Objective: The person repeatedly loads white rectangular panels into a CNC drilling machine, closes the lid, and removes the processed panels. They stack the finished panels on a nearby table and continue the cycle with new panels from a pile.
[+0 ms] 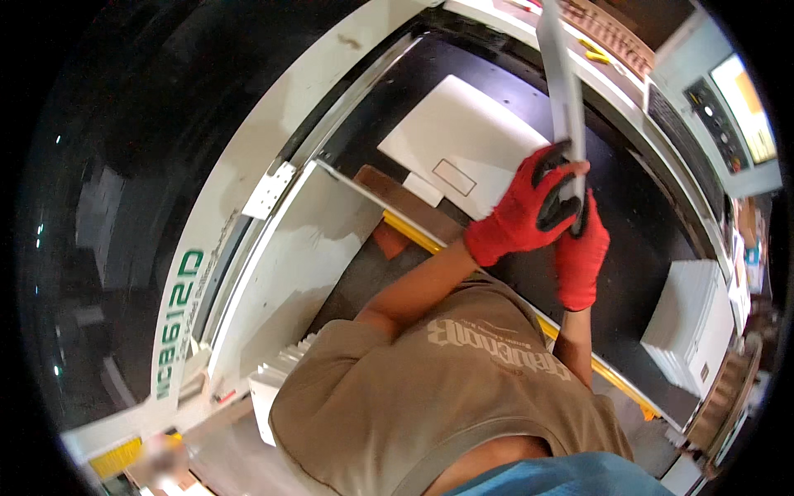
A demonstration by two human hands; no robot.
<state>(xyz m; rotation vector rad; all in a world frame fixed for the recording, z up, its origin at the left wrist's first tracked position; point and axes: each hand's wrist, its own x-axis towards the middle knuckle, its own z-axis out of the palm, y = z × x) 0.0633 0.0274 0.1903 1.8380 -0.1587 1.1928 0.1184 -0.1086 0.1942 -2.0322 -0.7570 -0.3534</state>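
A thin white panel (559, 78) stands upright above the dark table, seen almost edge-on. My left hand (529, 202), in a red glove with black palm and fingers, is closed round its lower end. Just below it my right hand (584, 256), gloved the same way, also grips the panel near its lower end; part of its fingers is hidden. To the left of my hands, a white board (463, 124) lies flat on the black table top (633, 215). Its near part bears a small rectangular outline. A smaller white piece (423, 189) lies against its near left edge.
A stack of white panels (693, 318) stands at the table's right end. Yellow strips (616, 380) line the near edge. A white machine frame (248, 178) curves along the left. At the far right are a control console (719, 116) and a yellow tool (594, 54).
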